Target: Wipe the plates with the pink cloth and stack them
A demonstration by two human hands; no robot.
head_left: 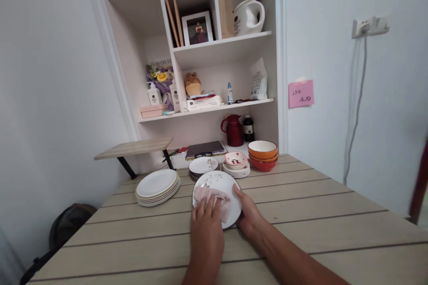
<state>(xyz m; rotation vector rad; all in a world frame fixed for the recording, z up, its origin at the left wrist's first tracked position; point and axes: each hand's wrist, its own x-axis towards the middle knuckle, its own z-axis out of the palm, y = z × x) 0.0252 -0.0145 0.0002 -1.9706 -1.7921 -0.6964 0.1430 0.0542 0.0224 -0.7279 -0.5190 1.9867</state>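
Wiping seems in hand: at twelve o'clock, dead ahead, the left hand (207,228) holds a pink cloth (224,205) pressed on the plate (228,183); the right hand (250,216) clasps it at three o'clock, and the next stroke would need it steady

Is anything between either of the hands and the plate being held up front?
Yes: the pink cloth lies between the left hand and the plate. Nothing visible separates the right hand from its rim.
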